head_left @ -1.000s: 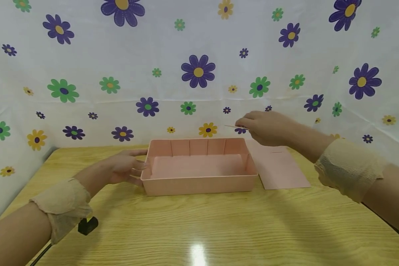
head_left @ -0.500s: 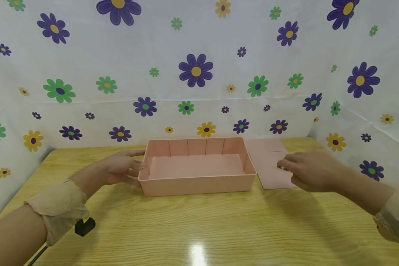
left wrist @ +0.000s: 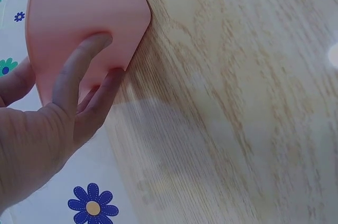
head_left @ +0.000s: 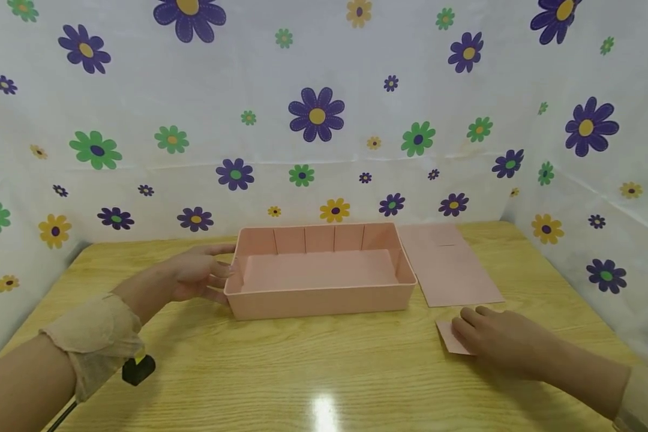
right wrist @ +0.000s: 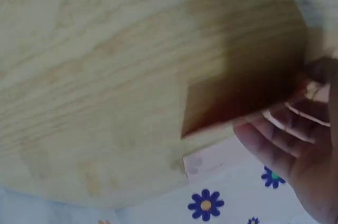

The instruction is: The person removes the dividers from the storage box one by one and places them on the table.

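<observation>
A shallow pink open-top box (head_left: 324,303) with thin upright lines along its inner far wall stands on the table. My left hand (head_left: 197,276) rests on its left end, fingers spread; the left wrist view shows several fingertips (left wrist: 100,39) against that end wall. My right hand (head_left: 499,336), low over the table at the front right, pinches a small flat pink panel (head_left: 450,339) between thumb and fingers. The right wrist view shows this panel (right wrist: 232,102) dark, tilted and partly covered by the hand. Its far end is hidden under the fingers.
A larger flat pink sheet (head_left: 453,273) with a short slit lies just right of the box. The wooden table (head_left: 281,372) meets a flowered cloth (head_left: 324,60) behind and at the sides. A small black object (head_left: 138,370) hangs by the left wrist wrap.
My right hand has come down from above the box's far right corner to the table's front right, with the small pink panel. My left hand stays at the box.
</observation>
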{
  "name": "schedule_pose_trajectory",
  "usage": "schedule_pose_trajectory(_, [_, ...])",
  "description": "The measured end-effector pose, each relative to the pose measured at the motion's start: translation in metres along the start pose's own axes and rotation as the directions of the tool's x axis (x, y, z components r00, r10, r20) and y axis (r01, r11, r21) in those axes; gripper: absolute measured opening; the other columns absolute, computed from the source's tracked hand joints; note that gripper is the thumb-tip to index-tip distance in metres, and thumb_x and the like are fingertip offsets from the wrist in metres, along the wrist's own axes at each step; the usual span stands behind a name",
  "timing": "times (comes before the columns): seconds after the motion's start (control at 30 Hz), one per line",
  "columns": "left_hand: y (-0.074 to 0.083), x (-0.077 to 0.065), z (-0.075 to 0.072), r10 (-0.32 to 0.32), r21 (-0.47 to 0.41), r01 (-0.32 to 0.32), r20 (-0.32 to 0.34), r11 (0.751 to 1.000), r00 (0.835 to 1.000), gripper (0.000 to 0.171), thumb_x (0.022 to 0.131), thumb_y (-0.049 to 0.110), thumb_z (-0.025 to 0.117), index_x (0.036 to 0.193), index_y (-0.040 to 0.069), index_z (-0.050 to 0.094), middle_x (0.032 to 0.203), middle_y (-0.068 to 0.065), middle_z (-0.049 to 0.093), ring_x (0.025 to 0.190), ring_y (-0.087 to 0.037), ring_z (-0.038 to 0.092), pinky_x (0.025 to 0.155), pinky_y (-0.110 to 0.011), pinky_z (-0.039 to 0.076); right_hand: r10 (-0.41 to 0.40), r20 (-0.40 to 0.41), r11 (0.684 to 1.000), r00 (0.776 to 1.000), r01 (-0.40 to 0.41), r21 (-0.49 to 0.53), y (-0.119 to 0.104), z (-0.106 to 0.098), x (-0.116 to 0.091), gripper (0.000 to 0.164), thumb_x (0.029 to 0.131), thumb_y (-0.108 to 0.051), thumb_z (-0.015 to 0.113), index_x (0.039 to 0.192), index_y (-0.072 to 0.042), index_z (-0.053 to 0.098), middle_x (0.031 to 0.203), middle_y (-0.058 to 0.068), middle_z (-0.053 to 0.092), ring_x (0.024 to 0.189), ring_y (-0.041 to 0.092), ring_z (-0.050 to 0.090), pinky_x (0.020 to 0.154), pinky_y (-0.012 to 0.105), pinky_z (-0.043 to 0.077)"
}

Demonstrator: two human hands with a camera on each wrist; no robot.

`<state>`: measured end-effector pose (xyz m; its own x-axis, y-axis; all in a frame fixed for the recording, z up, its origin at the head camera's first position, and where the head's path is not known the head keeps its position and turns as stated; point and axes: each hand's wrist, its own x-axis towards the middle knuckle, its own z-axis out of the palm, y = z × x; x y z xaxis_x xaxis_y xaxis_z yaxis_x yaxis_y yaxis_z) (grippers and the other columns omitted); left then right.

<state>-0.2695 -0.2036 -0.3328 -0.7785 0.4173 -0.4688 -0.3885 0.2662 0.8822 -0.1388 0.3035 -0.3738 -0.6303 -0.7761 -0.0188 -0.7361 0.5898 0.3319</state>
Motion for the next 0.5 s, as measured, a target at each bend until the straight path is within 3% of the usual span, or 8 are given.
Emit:
schedule_pose_trajectory(0.13, [0.001,-0.001,0.0,0.003,0.008,-0.003,-0.006,1.0,1.0,0.071,0.093,0.007,0.047,0.149,0.016,0.004,0.144,-0.029,0.024,0.119,-0.043,0.042,0.085,-0.051,0.049,0.06,0.125,0.986,0.99,-0.079,0.148,0.003,-0.004,-0.002,0.04,0.086,-0.034,0.056,0.118,-0.011,0.051,0.102,-0.003,0.047,0.083,0.012,0.046,0.07,0.031,0.051])
schedule_pose_trajectory(0.23, [0.001,-0.001,0.0,0.004,0.011,-0.003,-0.013,1.0,1.0,0.071,0.093,0.007,0.047,0.149,0.016,0.005,0.143,-0.029,0.024,0.118,-0.043,0.042,0.085,-0.051,0.049,0.085,0.175,0.972,0.981,-0.12,0.202,0.006,-0.005,-0.003,0.041,0.09,-0.03,0.05,0.127,-0.012,0.049,0.112,-0.003,0.047,0.092,0.013,0.046,0.077,0.032,0.052])
schedule_pose_trajectory(0.5, [-0.001,0.001,0.0,0.001,-0.005,-0.001,0.002,1.0,1.0,0.071,0.093,0.008,0.048,0.149,0.017,0.006,0.143,-0.028,0.027,0.115,-0.041,0.046,0.083,-0.051,0.05,0.048,0.137,0.978,0.989,-0.075,0.193,0.013,0.001,-0.004,0.042,0.092,-0.027,0.048,0.131,-0.012,0.047,0.115,-0.001,0.046,0.094,0.012,0.046,0.074,0.031,0.053])
